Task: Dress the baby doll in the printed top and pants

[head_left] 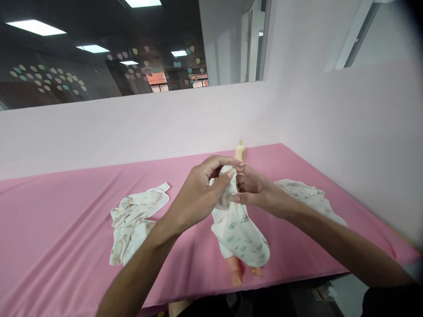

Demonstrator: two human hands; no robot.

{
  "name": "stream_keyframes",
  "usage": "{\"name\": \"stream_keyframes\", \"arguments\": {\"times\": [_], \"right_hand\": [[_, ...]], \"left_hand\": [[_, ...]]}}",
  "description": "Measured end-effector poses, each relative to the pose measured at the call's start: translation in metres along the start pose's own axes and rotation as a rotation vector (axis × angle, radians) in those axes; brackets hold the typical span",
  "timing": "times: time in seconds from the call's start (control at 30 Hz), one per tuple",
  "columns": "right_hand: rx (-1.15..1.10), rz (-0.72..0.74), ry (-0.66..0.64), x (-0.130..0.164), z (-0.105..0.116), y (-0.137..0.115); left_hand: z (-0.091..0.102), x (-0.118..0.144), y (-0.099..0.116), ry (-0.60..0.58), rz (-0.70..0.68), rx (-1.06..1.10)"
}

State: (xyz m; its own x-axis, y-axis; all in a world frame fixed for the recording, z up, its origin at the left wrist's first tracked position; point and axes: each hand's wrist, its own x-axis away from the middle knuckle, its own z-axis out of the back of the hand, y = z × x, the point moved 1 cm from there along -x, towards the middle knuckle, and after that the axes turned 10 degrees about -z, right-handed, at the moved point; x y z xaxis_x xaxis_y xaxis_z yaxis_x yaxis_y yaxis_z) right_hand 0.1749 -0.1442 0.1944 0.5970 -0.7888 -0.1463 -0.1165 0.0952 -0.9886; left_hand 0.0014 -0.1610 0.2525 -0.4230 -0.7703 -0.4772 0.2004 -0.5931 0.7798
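A baby doll lies on the pink-covered table, with its bare feet (235,276) toward the near edge. Over its body is a white baby garment (243,235) printed with small green figures. My left hand (203,189) pinches the garment's upper part between thumb and fingers. Close against it, my right hand (259,191) has its fingers curled on the same bunched cloth from the other side. Hands and fabric hide the doll's head and upper body.
A crumpled white printed garment (137,215) lies to the left. Another white printed cloth (309,198) is spread to the right, partly behind my right forearm. A pale yellow bottle (240,152) stands by the wall. The pink sheet (72,211) has folds.
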Motion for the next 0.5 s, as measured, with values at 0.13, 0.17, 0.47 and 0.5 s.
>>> {"name": "stream_keyframes", "arguments": {"times": [0.13, 0.17, 0.47, 0.5], "right_hand": [[-0.115, -0.009, -0.196, -0.004, 0.008, 0.019], [-0.138, -0.012, -0.199, -0.005, 0.010, 0.024], [-0.187, 0.007, -0.091, -0.009, -0.002, 0.042], [-0.170, -0.009, -0.074, -0.008, -0.003, 0.042]], "left_hand": [[0.001, 0.002, -0.017, 0.014, 0.130, 0.153], [0.001, 0.002, -0.021, 0.018, 0.148, 0.196], [0.002, 0.006, -0.032, 0.012, 0.182, 0.511], [0.002, 0.007, -0.032, -0.004, 0.180, 0.511]]}}
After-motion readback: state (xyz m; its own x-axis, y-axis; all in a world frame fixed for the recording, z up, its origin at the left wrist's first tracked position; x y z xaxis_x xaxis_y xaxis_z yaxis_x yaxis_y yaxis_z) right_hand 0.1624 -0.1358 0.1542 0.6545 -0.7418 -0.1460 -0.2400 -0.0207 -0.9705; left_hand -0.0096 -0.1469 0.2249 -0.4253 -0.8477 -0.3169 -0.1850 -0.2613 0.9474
